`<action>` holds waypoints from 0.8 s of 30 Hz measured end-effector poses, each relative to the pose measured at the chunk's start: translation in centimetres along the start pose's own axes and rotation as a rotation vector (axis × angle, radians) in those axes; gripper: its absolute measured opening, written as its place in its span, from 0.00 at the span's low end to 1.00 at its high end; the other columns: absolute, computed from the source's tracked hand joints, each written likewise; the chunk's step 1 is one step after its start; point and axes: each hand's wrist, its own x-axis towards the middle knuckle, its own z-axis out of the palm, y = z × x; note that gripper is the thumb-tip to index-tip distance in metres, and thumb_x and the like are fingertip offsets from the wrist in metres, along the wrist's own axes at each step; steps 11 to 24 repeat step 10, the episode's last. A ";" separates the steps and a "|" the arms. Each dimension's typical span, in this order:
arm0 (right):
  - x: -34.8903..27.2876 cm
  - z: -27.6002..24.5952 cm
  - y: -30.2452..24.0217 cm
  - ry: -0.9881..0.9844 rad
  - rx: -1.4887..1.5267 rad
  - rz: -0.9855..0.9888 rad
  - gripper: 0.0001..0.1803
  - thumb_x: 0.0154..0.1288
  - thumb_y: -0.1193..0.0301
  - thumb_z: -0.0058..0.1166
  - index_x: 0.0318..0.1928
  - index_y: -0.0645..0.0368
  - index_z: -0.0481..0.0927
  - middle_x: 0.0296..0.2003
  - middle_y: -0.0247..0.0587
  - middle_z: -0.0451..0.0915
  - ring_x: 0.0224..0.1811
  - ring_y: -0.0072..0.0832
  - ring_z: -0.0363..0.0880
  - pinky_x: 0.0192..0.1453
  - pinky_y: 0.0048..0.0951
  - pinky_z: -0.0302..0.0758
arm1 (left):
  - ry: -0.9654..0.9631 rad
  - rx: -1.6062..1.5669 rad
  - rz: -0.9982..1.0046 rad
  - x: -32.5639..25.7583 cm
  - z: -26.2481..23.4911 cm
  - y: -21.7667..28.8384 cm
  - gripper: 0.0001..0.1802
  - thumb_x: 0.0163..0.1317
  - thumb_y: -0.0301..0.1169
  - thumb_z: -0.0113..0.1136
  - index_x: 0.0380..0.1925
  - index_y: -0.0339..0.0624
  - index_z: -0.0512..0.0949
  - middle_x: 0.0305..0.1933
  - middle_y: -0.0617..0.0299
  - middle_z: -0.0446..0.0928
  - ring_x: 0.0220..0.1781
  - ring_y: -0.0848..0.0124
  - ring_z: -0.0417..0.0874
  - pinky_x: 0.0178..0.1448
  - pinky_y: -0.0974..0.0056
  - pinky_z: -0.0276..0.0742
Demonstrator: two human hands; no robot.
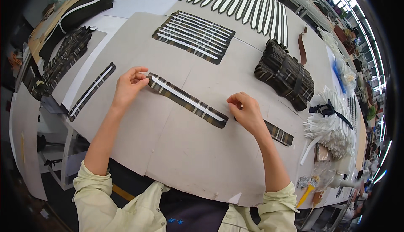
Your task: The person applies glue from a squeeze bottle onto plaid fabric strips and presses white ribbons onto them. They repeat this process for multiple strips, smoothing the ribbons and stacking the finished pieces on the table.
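In front of me a dark plaid fabric strip (181, 97) lies slantwise on the grey board, a narrow white strip running along its length. The curled fingers of my left hand (128, 87) pinch at its far left end. Beside its right end, just off the cloth, my right hand (246, 111) is closed with thumb and forefinger together; whatever may be between them is hidden. Beneath and past the right wrist shows another plaid strip (279, 133), partly covered. A separate plaid strip with a white strip on it (92, 91) lies left of my left hand.
Beyond my hands sits a set of plaid strips with white strips (193, 36). A tied plaid bundle (284, 74) and a bundle of white strips (330, 127) lie right. Pointed white-and-dark strips (227, 0) fan across the back. Dark fabric (69, 57) is at left, a yellow-handled tool (306, 195) lower right.
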 end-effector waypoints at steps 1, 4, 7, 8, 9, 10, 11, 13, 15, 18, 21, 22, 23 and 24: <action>-0.3 -0.2 -0.2 -0.028 -0.118 -0.025 0.05 0.61 0.75 0.59 0.37 0.63 0.81 0.32 0.36 0.79 0.39 0.30 0.75 0.47 0.32 0.72 | 0.000 0.026 -0.005 -0.1 -0.3 -0.3 0.17 0.61 0.24 0.65 0.52 0.38 0.81 0.36 0.66 0.82 0.38 0.78 0.80 0.44 0.72 0.76; -1.8 0.0 -0.2 -0.060 -0.286 -0.100 0.05 0.58 0.74 0.64 0.34 0.59 0.81 0.34 0.35 0.78 0.43 0.34 0.73 0.50 0.35 0.67 | -0.064 0.012 -0.051 0.0 -1.1 -1.0 0.16 0.61 0.25 0.65 0.50 0.37 0.82 0.35 0.65 0.82 0.35 0.79 0.80 0.41 0.73 0.77; -1.8 0.5 0.0 -0.049 -0.326 -0.168 0.06 0.56 0.73 0.65 0.32 0.57 0.80 0.35 0.37 0.76 0.44 0.35 0.71 0.50 0.38 0.63 | -0.064 0.039 -0.101 -0.1 -1.2 -0.6 0.16 0.62 0.27 0.65 0.50 0.37 0.82 0.35 0.65 0.83 0.33 0.79 0.80 0.39 0.73 0.77; -1.7 0.5 0.1 -0.056 -0.350 -0.183 0.06 0.57 0.74 0.65 0.33 0.56 0.80 0.35 0.36 0.77 0.45 0.35 0.71 0.51 0.37 0.64 | -0.080 0.043 -0.113 0.0 -1.2 -0.6 0.16 0.62 0.27 0.65 0.50 0.37 0.82 0.35 0.64 0.83 0.34 0.79 0.80 0.39 0.73 0.77; -1.6 0.6 0.1 -0.062 -0.374 -0.199 0.06 0.58 0.74 0.65 0.34 0.56 0.80 0.35 0.35 0.77 0.45 0.34 0.71 0.51 0.37 0.64 | -0.095 0.047 -0.125 0.1 -1.3 -0.5 0.16 0.62 0.27 0.65 0.51 0.37 0.82 0.36 0.64 0.83 0.34 0.79 0.81 0.39 0.73 0.77; -1.3 0.6 0.2 -0.068 -0.397 -0.215 0.06 0.59 0.74 0.64 0.35 0.55 0.80 0.35 0.34 0.78 0.46 0.33 0.71 0.51 0.36 0.64 | -0.110 0.051 -0.137 0.3 -1.5 -0.5 0.16 0.63 0.27 0.65 0.51 0.37 0.82 0.36 0.64 0.84 0.35 0.79 0.81 0.40 0.73 0.77; -1.3 0.6 0.2 -0.068 -0.397 -0.215 0.06 0.59 0.74 0.64 0.35 0.55 0.80 0.35 0.34 0.78 0.46 0.33 0.71 0.51 0.36 0.64 | -0.110 0.051 -0.137 0.3 -1.5 -0.5 0.16 0.63 0.27 0.65 0.51 0.37 0.82 0.36 0.64 0.84 0.35 0.79 0.81 0.40 0.73 0.77; -1.3 0.6 0.2 -0.068 -0.397 -0.215 0.06 0.59 0.74 0.64 0.35 0.55 0.80 0.35 0.34 0.78 0.46 0.33 0.71 0.51 0.36 0.64 | -0.110 0.051 -0.137 0.3 -1.5 -0.5 0.16 0.63 0.27 0.65 0.51 0.37 0.82 0.36 0.64 0.84 0.35 0.79 0.81 0.40 0.73 0.77; -1.3 0.6 0.2 -0.068 -0.397 -0.215 0.06 0.59 0.74 0.64 0.35 0.55 0.80 0.35 0.34 0.78 0.46 0.33 0.71 0.51 0.36 0.64 | -0.110 0.051 -0.137 0.3 -1.5 -0.5 0.16 0.63 0.27 0.65 0.51 0.37 0.82 0.36 0.64 0.84 0.35 0.79 0.81 0.40 0.73 0.77; -1.3 0.6 0.2 -0.068 -0.397 -0.215 0.06 0.59 0.74 0.64 0.35 0.55 0.80 0.35 0.34 0.78 0.46 0.33 0.71 0.51 0.36 0.64 | -0.110 0.051 -0.137 0.3 -1.5 -0.5 0.16 0.63 0.27 0.65 0.51 0.37 0.82 0.36 0.64 0.84 0.35 0.79 0.81 0.40 0.73 0.77; -1.3 0.6 0.2 -0.068 -0.397 -0.215 0.06 0.59 0.74 0.64 0.35 0.55 0.80 0.35 0.34 0.78 0.46 0.33 0.71 0.51 0.36 0.64 | -0.110 0.051 -0.137 0.3 -1.5 -0.5 0.16 0.63 0.27 0.65 0.51 0.37 0.82 0.36 0.64 0.84 0.35 0.79 0.81 0.40 0.73 0.77; -1.3 0.6 0.2 -0.068 -0.397 -0.215 0.06 0.59 0.74 0.64 0.35 0.55 0.80 0.35 0.34 0.78 0.46 0.33 0.71 0.51 0.36 0.64 | -0.110 0.051 -0.137 0.3 -1.5 -0.5 0.16 0.63 0.27 0.65 0.51 0.37 0.82 0.36 0.64 0.84 0.35 0.79 0.81 0.40 0.73 0.77; -1.3 0.6 0.2 -0.068 -0.397 -0.215 0.06 0.59 0.74 0.64 0.35 0.55 0.80 0.35 0.34 0.78 0.46 0.33 0.71 0.51 0.36 0.64 | -0.110 0.051 -0.137 0.3 -1.5 -0.5 0.16 0.63 0.27 0.65 0.51 0.37 0.82 0.36 0.64 0.84 0.35 0.79 0.81 0.40 0.73 0.77; -1.3 0.6 0.2 -0.068 -0.397 -0.215 0.06 0.59 0.74 0.64 0.35 0.55 0.80 0.35 0.34 0.78 0.46 0.33 0.71 0.51 0.36 0.64 | -0.110 0.051 -0.137 0.3 -1.5 -0.5 0.16 0.63 0.27 0.65 0.51 0.37 0.82 0.36 0.64 0.84 0.35 0.79 0.81 0.40 0.73 0.77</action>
